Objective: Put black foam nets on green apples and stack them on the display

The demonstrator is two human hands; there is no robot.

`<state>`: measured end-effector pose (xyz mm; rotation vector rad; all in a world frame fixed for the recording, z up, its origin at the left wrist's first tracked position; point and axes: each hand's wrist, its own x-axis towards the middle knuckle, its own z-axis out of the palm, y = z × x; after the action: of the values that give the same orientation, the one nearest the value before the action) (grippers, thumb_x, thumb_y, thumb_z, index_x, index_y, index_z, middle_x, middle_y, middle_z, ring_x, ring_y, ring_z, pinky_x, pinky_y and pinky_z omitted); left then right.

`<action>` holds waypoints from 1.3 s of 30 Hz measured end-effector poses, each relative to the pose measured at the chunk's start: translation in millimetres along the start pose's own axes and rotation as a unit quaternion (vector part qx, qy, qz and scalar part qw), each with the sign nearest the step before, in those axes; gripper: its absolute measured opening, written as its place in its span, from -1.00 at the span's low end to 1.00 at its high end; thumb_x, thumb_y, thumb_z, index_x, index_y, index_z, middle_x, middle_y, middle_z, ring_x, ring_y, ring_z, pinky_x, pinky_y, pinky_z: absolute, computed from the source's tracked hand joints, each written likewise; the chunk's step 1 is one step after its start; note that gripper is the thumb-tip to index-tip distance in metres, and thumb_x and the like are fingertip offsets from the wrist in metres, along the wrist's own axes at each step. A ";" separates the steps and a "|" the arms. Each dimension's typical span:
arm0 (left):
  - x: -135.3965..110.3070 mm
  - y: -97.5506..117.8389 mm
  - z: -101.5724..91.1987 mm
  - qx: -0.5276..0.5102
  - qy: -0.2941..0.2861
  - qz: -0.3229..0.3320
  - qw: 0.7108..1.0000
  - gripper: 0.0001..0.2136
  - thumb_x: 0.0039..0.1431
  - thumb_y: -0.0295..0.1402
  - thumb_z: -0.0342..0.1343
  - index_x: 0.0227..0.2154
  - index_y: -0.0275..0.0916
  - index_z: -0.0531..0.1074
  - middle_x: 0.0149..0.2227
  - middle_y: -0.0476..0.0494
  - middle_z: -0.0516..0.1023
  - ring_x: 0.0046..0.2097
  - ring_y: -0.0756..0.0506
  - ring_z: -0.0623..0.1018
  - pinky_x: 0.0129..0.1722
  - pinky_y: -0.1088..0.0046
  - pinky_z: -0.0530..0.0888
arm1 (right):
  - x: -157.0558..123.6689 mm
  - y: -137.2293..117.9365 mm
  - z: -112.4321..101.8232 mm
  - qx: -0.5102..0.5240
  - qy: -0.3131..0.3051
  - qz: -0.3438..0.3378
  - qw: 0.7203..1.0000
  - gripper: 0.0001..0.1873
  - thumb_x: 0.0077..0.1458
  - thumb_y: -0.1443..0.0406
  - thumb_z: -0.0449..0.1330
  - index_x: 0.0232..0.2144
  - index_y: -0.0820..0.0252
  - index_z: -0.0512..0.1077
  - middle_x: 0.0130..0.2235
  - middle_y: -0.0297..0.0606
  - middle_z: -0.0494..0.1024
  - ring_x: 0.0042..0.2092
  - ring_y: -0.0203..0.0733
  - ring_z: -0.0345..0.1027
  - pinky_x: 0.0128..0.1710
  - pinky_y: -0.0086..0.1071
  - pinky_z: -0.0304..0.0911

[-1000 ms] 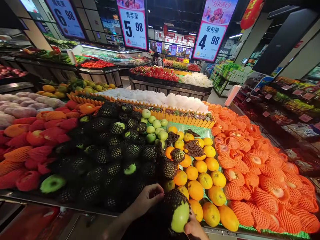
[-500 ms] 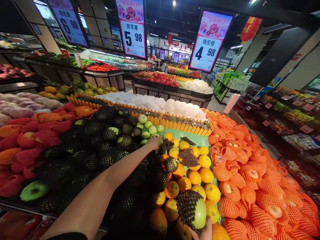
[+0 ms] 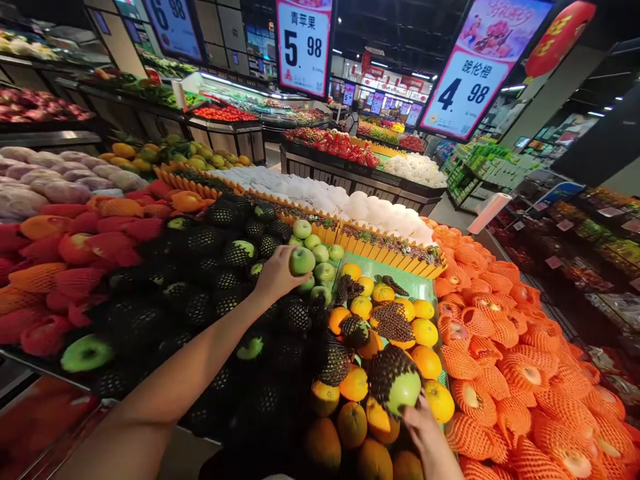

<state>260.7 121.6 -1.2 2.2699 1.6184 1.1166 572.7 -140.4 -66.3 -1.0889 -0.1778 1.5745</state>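
Note:
A bare green apple (image 3: 303, 261) is gripped in my left hand (image 3: 277, 275), raised just above several loose green apples (image 3: 324, 272) at the back of the display. My right hand (image 3: 419, 415) holds another green apple (image 3: 405, 392), partly wrapped in a black foam net (image 3: 390, 373), over the oranges. Below and around it lie loose oranges (image 3: 427, 362) on a green mat (image 3: 367, 264). To the left of the oranges spreads a dark heap of green apples in black foam nets (image 3: 240, 252).
Fruit in orange foam nets (image 3: 505, 360) fills the right side. Fruit in red nets (image 3: 95, 250) lies at the left. A yellow fence-like divider (image 3: 390, 250) runs behind the oranges, with white-wrapped fruit (image 3: 367, 213) beyond. Price screens (image 3: 303, 47) hang overhead.
My left hand has lifted a green apple from the back group and moved slightly left. My right hand, with the netted apple, has moved up and a little right. The view has shifted.

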 end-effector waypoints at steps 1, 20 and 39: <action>-12.9 -2.9 -15.6 -0.028 0.051 0.005 0.998 -0.34 0.03 -0.11 0.31 0.16 -0.25 0.29 0.12 -0.26 0.41 0.14 -0.27 0.47 0.12 0.22 0.45 | 7.4 -13.0 17.7 -0.055 0.013 -0.065 0.996 -0.52 -0.65 0.42 0.50 -0.47 0.17 0.55 -0.41 -0.30 0.63 -0.21 0.03 0.57 -0.14 -0.33 0.48; -214.8 -67.7 -94.3 -0.037 0.307 -0.109 0.945 -0.33 -0.12 -0.13 0.42 0.07 -0.19 0.38 0.02 -0.26 0.47 0.02 -0.31 0.53 -0.04 0.04 0.57 | 249.2 -46.6 222.7 -0.800 0.028 -0.250 0.545 -0.26 -0.07 -0.07 0.37 -0.04 0.38 0.36 -0.07 0.09 0.52 0.06 0.19 0.33 -0.06 -0.22 0.28; -172.5 7.0 -56.6 -0.437 0.120 -0.204 0.868 -0.32 -0.09 -0.06 0.39 0.09 -0.18 0.36 0.14 -0.31 0.42 0.11 -0.30 0.51 0.00 0.15 0.57 | 106.6 -93.7 125.0 -0.611 0.157 -0.435 0.643 -0.76 0.10 0.19 0.06 -0.31 0.23 0.42 -0.27 -0.08 0.56 -0.30 -0.07 0.42 -0.21 -0.26 0.29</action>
<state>204.8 -46.7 -40.9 1.1885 1.1789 1.6024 558.5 34.0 5.4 -1.8320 -1.4531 0.1610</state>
